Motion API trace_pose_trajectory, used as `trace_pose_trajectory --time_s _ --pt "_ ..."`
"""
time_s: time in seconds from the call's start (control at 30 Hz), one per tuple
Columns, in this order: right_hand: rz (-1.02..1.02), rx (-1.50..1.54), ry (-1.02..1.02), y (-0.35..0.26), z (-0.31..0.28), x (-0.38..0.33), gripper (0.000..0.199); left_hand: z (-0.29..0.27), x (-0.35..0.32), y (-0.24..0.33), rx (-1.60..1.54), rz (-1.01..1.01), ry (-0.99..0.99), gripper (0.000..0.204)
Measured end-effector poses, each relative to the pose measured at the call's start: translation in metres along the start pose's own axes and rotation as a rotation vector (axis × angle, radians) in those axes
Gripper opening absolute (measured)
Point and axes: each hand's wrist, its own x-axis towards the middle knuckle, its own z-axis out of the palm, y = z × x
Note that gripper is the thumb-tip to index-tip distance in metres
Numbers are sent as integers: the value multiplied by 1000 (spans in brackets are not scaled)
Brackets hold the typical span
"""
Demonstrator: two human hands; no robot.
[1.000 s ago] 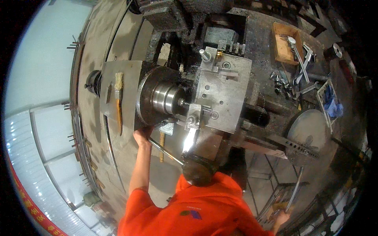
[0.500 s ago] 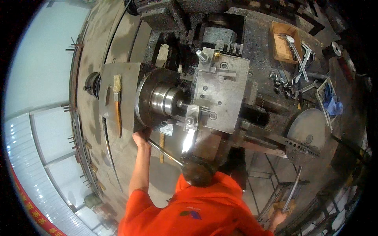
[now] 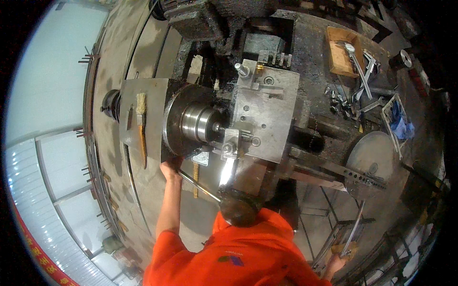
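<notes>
My left hand (image 3: 171,169) is at the near edge of the lathe's headstock (image 3: 151,102), its fingers curled and partly hidden there. Beside it, a thin metal rod (image 3: 198,185) runs to a dark round part (image 3: 238,208) in front of my chest. A shiny stepped, ribbed cylinder (image 3: 199,125) sits in the lathe chuck (image 3: 172,125). Close to its end face is a clamped tool holder (image 3: 231,144) on the flat steel tool slide (image 3: 267,112). At the lower right my right hand (image 3: 337,261) is closed beside a tan block (image 3: 341,249) and a long metal bar (image 3: 356,224); its grip is unclear.
A brush (image 3: 141,128) lies on the headstock. To the right are a wooden box (image 3: 342,47), dial calipers (image 3: 359,69), loose metal pieces (image 3: 339,100), a blue cloth (image 3: 401,125) and a large round disc (image 3: 374,155). Dark chips cover the machine's far side.
The view has shifted very slightly. Both hands keep their places, and the cylinder and tool holder stand the same way to each other.
</notes>
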Motion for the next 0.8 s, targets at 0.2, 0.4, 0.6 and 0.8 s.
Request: trace_pose_trajectory --time_s 0.2,0.4,0.6,0.8 --pt "27 -16 -74 -19 -13 -6 36 9 -5 3 -84 20 31 31" --pt "-22 -64 -1 -66 -25 -32 42 10 0 3 -164 10 14 31" --pt "-51 -25 -91 -33 -21 -12 53 7 -4 3 -48 7 62 33" --pt "-89 13 111 -60 -17 -30 42 4 0 2 -95 8 38 34"
